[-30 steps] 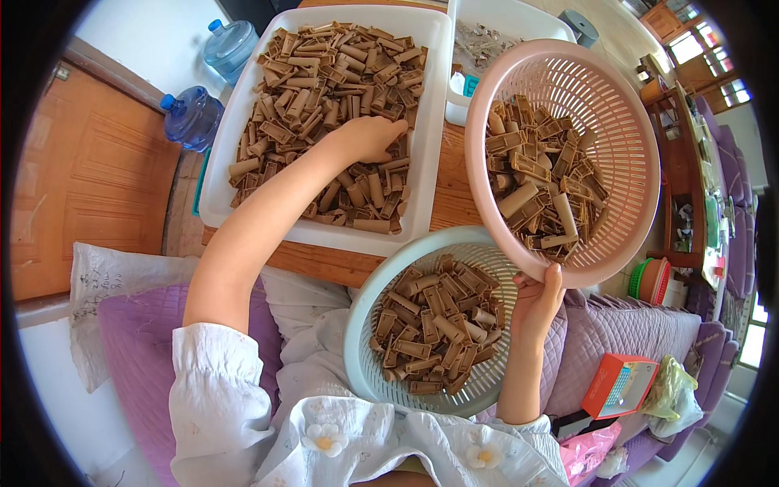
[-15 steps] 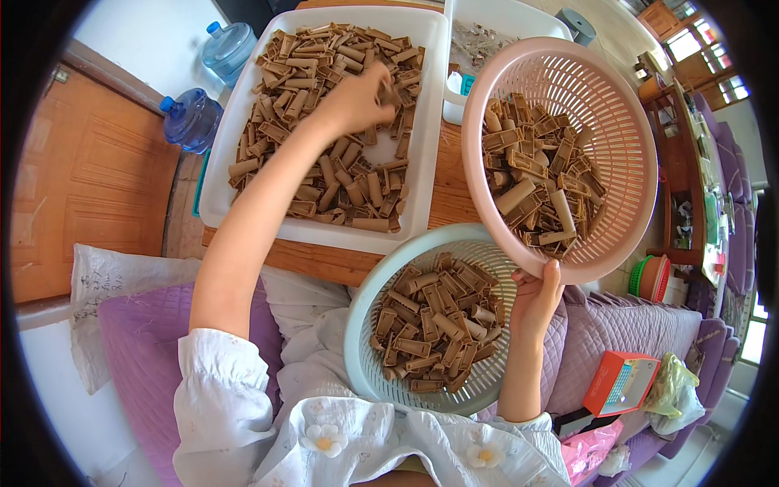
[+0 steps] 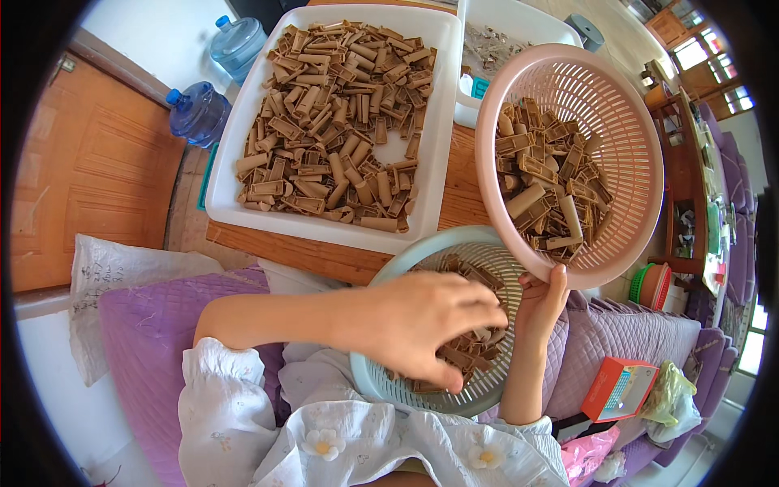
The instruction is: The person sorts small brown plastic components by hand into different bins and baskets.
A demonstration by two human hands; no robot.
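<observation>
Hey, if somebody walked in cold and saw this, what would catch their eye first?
Probably the big white tray at top centre, heaped with brown plastic pieces. Next, the pink basket at right, tilted up by the right hand at its lower rim, with more pieces inside. Below it, the left hand reaches over a pale blue basket on the lap.
</observation>
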